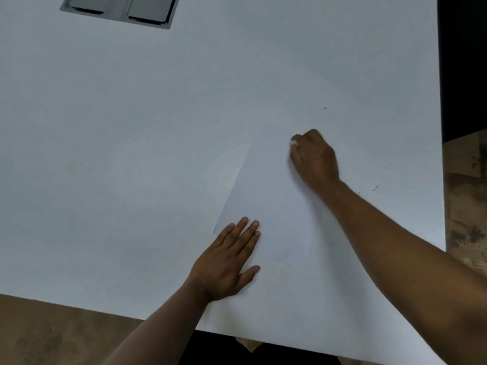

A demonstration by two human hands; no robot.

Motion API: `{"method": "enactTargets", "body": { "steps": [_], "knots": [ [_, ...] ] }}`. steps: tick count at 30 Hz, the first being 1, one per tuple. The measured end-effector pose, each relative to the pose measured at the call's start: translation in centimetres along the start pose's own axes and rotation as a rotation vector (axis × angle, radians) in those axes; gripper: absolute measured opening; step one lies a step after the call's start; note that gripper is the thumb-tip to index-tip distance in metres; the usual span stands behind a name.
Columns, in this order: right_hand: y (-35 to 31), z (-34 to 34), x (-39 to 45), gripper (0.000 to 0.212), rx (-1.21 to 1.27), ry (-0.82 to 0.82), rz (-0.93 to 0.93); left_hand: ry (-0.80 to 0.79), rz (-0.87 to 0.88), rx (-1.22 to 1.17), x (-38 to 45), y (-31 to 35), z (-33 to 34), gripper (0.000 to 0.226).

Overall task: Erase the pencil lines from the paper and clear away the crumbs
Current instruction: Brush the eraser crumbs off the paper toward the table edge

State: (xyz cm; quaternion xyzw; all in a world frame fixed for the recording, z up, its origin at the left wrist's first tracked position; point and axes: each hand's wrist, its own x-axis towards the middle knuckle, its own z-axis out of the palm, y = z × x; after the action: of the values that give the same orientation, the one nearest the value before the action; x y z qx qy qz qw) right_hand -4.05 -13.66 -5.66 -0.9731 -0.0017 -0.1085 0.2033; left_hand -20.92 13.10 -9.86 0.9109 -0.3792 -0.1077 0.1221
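The fingers [296, 143] of the right hand [315, 159] are curled tight around something small and white, most likely an eraser [293, 142], of which only a sliver shows at the fingertips; the fist bears down on the far part of the paper [276, 196], near its upper edge. The left hand [226, 262] lies flat with its 4 fingers straight and thumb spread, holding nothing; it presses the near left corner of the sheet against the table [131, 127].

The paper lies at an angle on the right half of the table, white on pale grey, so its edges are faint; I cannot make out any pencil lines on it, either because they are too light or because the fist covers them. A few dark crumbs [374, 189] lie on the table to the right of the right forearm, and 1 more speck [325, 108] sits beyond the sheet.

The step in hand looks to be the rubbing-out itself, with clearing of crumbs not yet done. The next move probably calls for short, firm strokes under steady pressure from the flat hand so the sheet does not creep or crease; after that, a sweep of the open palm toward the table edge should gather the scattered crumbs.

At the far left a grey recessed panel [118, 9] is set into the table.
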Motion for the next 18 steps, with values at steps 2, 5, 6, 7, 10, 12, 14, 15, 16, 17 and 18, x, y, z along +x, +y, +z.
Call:
{"method": "enactTargets", "body": {
  "steps": [2, 5, 6, 7, 10, 12, 14, 15, 16, 17, 18],
  "knots": [
    [-2.2, 0.1, -3.1, 0.024, 0.079, -0.037, -0.073, 0.001, 0.007, -0.001, 0.1, 0.0, 0.0, 0.07],
    [-5.5, 0.6, -9.1, 0.025, 0.17, -0.216, -0.229, 0.009, 0.012, -0.003, 0.1, 0.0, 0.1, 0.07],
    [-5.8, 0.7, -10.7, 0.025, 0.178, -0.265, -0.263, 0.007, 0.009, -0.001, 0.1, 0.0, 0.1, 0.071],
    [-5.7, 0.8, -11.8, 0.024, 0.171, -0.297, -0.287, 0.006, 0.005, 0.001, 0.1, 0.0, 0.1, 0.072],
    [-3.5, 0.6, -11.8, 0.022, 0.093, -0.263, -0.284, 0.003, 0.011, 0.017, 0.1, -0.1, 0.2, 0.072],
    [-1.7, 0.3, -9.9, 0.03, 0.029, -0.182, -0.186, -0.003, 0.018, 0.022, 0.1, -0.1, 0.1, 0.071],
    [0.0, -0.1, -7.7, 0.039, -0.013, -0.109, -0.039, -0.019, 0.018, 0.028, 0.1, -0.2, 0.1, 0.072],
    [0.7, -0.6, -6.8, 0.042, -0.014, -0.084, 0.042, -0.032, 0.018, 0.03, 0.1, -0.2, 0.1, 0.072],
    [1.1, -1.0, -6.4, 0.041, -0.008, -0.058, 0.118, -0.04, 0.018, 0.028, 0.1, -0.3, 0.1, 0.072],
    [1.2, -1.5, -6.3, 0.035, 0.001, -0.02, 0.171, -0.045, 0.02, 0.023, 0.1, -0.3, 0.1, 0.072],
    [0.9, -1.9, -6.6, 0.028, 0.014, 0.019, 0.196, -0.049, 0.02, 0.013, 0.1, -0.3, 0.2, 0.072]
  ]
}}
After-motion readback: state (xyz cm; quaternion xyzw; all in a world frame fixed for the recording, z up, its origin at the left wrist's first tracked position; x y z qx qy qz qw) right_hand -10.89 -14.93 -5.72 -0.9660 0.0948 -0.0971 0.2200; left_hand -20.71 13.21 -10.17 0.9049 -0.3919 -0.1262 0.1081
